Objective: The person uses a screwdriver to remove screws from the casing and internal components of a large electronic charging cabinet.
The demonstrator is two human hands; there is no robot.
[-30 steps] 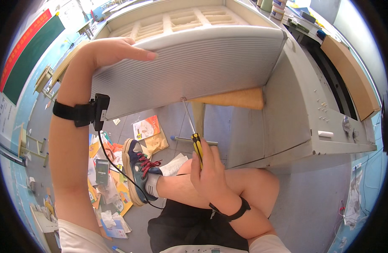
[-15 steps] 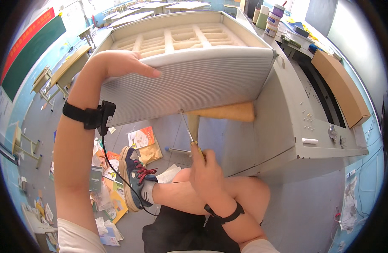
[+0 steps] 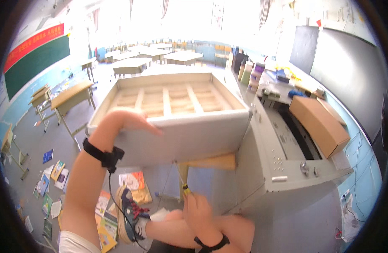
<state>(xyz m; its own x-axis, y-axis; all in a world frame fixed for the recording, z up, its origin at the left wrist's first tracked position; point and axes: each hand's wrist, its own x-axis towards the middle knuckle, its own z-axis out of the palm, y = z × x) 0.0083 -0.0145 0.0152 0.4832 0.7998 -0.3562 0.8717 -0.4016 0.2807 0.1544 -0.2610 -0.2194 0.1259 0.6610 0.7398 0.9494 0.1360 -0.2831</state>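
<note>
A large pale grey box-like desk part (image 3: 198, 137) stands before me, its upper side showing cream slats inside a raised rim. My left hand (image 3: 128, 119) is hooked over the near rim, thumb along the front face and the other fingers hidden behind the edge. Below, my right hand (image 3: 197, 213) is closed around a screwdriver (image 3: 185, 188) with a yellow and black handle. Its thin shaft points up to the lower edge of the front face; the tip looks to be at that edge, but blur hides the exact contact. A tan wooden bar (image 3: 211, 161) lies under the box.
At right stands a grey metal console (image 3: 265, 164) with a long slot, a white stick and a brown cardboard box (image 3: 320, 125) on top. Stacked tubs (image 3: 256, 76) sit behind it. Books and papers (image 3: 105, 232) litter the floor at left, near my shoe (image 3: 126, 217). Desks (image 3: 72, 95) stand beyond.
The view has tipped upward, so the box, console and both hands sit lower in it and more of the room shows. Both hands keep their holds on the rim and screwdriver.
</note>
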